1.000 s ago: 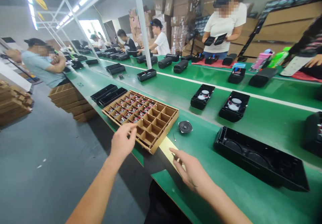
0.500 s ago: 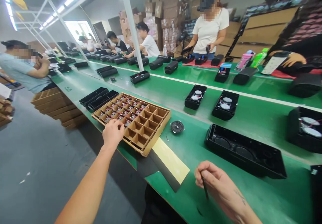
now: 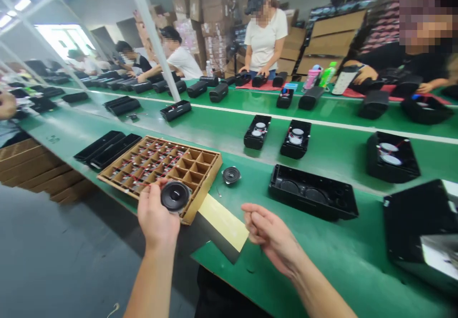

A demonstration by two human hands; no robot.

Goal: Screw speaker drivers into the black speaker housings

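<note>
My left hand [image 3: 157, 213] grips a round black speaker driver [image 3: 175, 196] by its edge, cone facing up, over the near edge of the divided cardboard tray [image 3: 211, 170]. Many of the tray's cells hold drivers with red and black wires; those toward its right end show bare. A second speaker driver [image 3: 231, 175] lies on the green bench just right of the tray. My right hand [image 3: 268, 230] hovers over the bench with its fingers pinched together; what they hold is hidden. Beyond that hand sits an open black speaker housing [image 3: 311, 191] with two round openings.
A yellow card [image 3: 227, 220] lies against the tray's front right. Black shells [image 3: 107, 147] rest left of it. Housings with fitted drivers [image 3: 296, 138] stand farther back, and a large black case [image 3: 422, 232] is at right. A white post [image 3: 153, 36] rises mid-bench. Co-workers [image 3: 265, 36] work opposite.
My left hand has lifted a speaker driver from the tray. My right hand has moved up and left; the dark thin stick in its fingers no longer shows clearly. The view has swung right.
</note>
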